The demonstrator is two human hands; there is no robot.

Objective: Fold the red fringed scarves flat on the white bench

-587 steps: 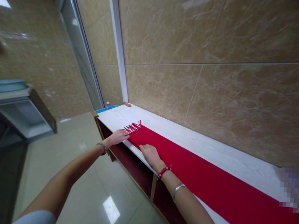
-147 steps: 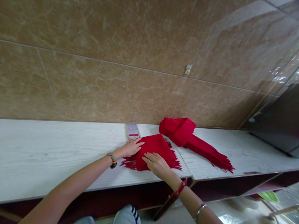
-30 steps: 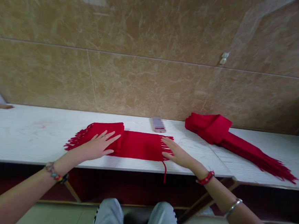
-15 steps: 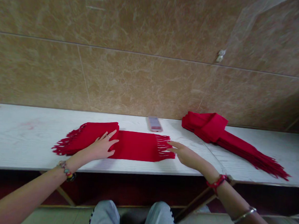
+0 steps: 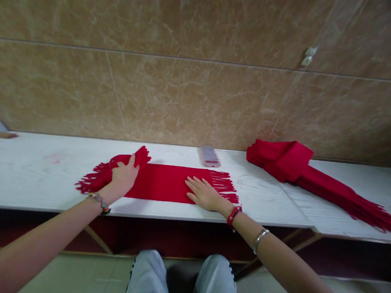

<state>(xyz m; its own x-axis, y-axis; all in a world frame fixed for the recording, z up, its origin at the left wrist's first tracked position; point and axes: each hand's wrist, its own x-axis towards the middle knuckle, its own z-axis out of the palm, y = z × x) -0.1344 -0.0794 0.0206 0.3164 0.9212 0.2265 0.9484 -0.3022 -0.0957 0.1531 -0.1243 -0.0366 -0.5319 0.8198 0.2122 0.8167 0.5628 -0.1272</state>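
As right hand touches scarf, phone part-pixelated

Head-worn, single view. Looking forward and down from above knees, across white counter, facing tan wall nearly square-on. Near enough to frame left hand and right hand whole.

The left grip hides part of the folded end of the red fringed scarf; the right grip covers another patch. Blocky pixels mask some of the phone. The white wall fitting is too small to identify. Picture edges crop the trousers and bench.
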